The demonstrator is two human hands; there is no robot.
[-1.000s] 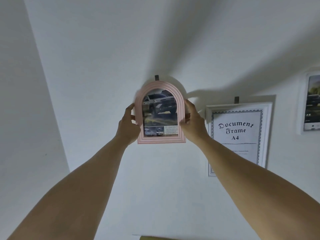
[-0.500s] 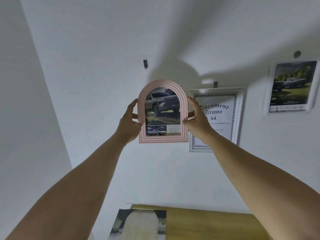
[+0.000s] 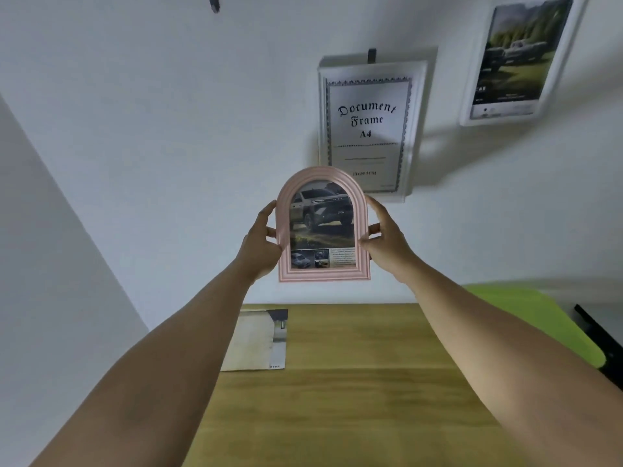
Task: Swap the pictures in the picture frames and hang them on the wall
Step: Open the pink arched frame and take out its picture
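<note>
- White wall [image 3: 151, 112] fills the upper view, and a wooden counter [image 3: 354, 382] stands against it below.
- Both arms reach forward, holding a pink arched frame [image 3: 323, 274] upright in the air. It is in front of the wall, above the counter's far edge and touching neither.
- The left hand [image 3: 261, 244] grips the frame's left edge, its fingers behind the rim and its thumb at the front.
- The right hand [image 3: 387, 246] grips the right edge in the same way, so the frame is clasped between the two hands.
- Inside the frame is a car picture [image 3: 322, 224], with small photos and text along the bottom.
- A white document frame [image 3: 369, 126] hangs from a dark hook [image 3: 372, 55] on the wall, just above and to the right of the pink frame's arch.
- Farther right hangs another white frame [image 3: 512, 59], showing vehicles on grass.
- A bare hook [image 3: 214, 2] sits on the wall at the top left, well apart from the pink frame.
- A loose print [image 3: 256, 340] lies flat on the counter near the wall.
- At the right are a green surface [image 3: 526, 318] and a black object [image 3: 596, 335], too blurred to identify.
</note>
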